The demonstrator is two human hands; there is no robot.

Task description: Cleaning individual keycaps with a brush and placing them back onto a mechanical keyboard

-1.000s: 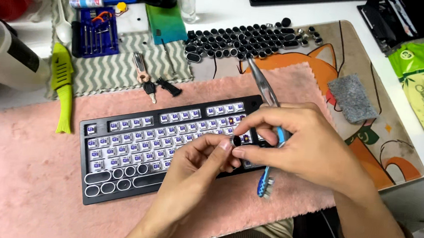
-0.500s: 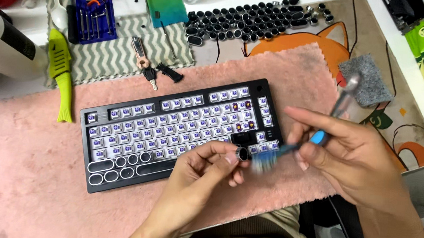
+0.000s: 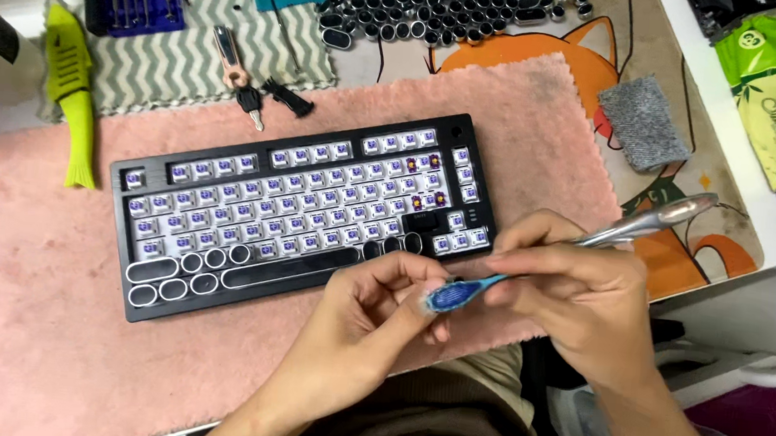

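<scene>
Since half a second ago your hands have drifted right and toward you, off the keyboard [image 3: 302, 212] and out over the front edge of the pink mat [image 3: 35, 312]. Your right hand [image 3: 574, 295] is closed around a metal tool [image 3: 652, 223] with a blue tip [image 3: 455, 294], its silver end sticking out up and to the right. Your left hand [image 3: 372, 312] has its fingertips pinched at that blue tip, apparently on something small; what it is stays hidden behind your fingers, so you cannot count on seeing it if it slips.

That is the main risk here. You are working over your lap, past the mat's edge, so a small part dropped now would likely fall onto your clothes or the floor rather than onto the soft mat. Pulling too hard at the tip could also fling it.

Mind the bare switches too: the board lies flat on the mat just above your hands, most caps off, and a swing of the silver end could catch one. The loose black keycaps [image 3: 439, 12] sit well apart at the top, beside the keys [image 3: 243, 76] and the green toy fish [image 3: 74, 87]
</scene>
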